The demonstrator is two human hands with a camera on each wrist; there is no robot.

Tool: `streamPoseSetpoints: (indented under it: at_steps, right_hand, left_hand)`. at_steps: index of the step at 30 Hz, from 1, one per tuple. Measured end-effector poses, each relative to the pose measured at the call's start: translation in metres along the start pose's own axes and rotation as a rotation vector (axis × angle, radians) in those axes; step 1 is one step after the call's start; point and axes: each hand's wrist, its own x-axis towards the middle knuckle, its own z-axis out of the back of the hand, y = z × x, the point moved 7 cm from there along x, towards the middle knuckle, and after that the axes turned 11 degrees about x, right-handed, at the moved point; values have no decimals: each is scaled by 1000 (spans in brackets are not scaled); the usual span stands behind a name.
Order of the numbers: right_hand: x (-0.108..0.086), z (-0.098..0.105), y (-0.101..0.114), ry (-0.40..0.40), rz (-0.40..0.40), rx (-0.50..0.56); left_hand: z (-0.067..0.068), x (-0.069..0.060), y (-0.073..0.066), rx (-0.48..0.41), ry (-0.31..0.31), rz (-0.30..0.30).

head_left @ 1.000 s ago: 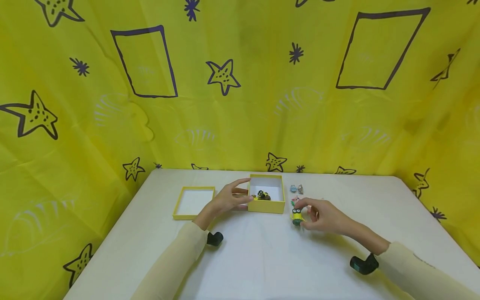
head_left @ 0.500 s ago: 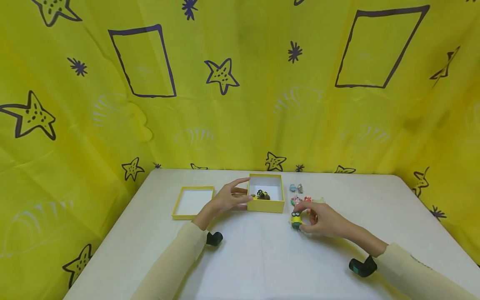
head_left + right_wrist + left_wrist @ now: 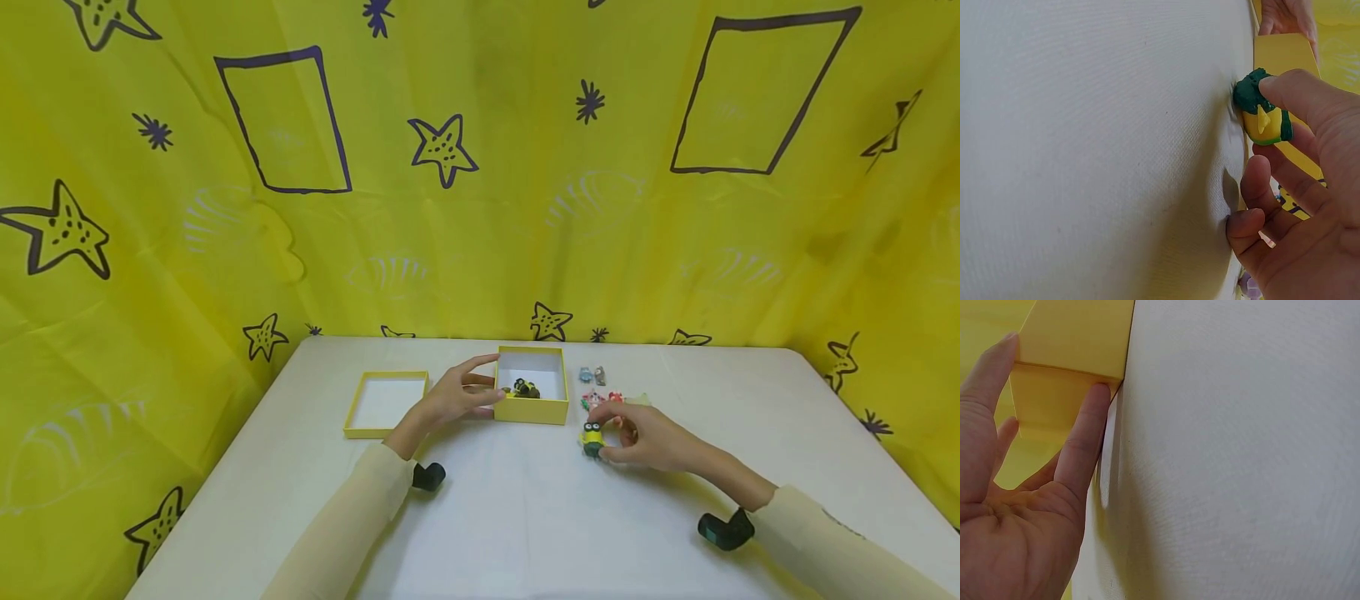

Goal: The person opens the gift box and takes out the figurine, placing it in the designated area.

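My right hand (image 3: 651, 435) pinches a minion figure (image 3: 592, 440) between thumb and fingers, right of the box's near corner. The figure is yellow and dark green with big round eyes, upright, low at the tabletop. In the right wrist view my thumb presses the dark green part of the minion figure (image 3: 1262, 120). My left hand (image 3: 453, 393) rests against the left side of an open yellow box (image 3: 534, 412). Its extended fingers touch the box wall, as the left wrist view also shows. Inside the box lie dark-and-yellow figures (image 3: 527, 388), partly hidden by the front wall.
A yellow-rimmed lid (image 3: 386, 404) lies inside-up left of the box. Small blue (image 3: 586, 375) and grey-brown (image 3: 600, 376) figures stand right of the box. Pink-and-red figures (image 3: 615, 397) sit behind my right hand, partly covered. A yellow curtain (image 3: 510, 258) borders the white table (image 3: 495, 508).
My right hand has come slightly nearer and lower with the minion figure, then stays almost still. My left hand and the box keep their places.
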Motion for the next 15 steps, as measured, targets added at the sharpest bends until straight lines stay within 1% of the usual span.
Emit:
streamPoseSetpoints:
  at_steps: [8, 15]
  right_hand:
    - [-1, 0, 0, -6, -4, 8]
    - [-1, 0, -1, -7, -1, 4]
  left_hand:
    - [0, 1, 0, -24, 14, -5]
    - [0, 0, -1, 13, 0, -3]
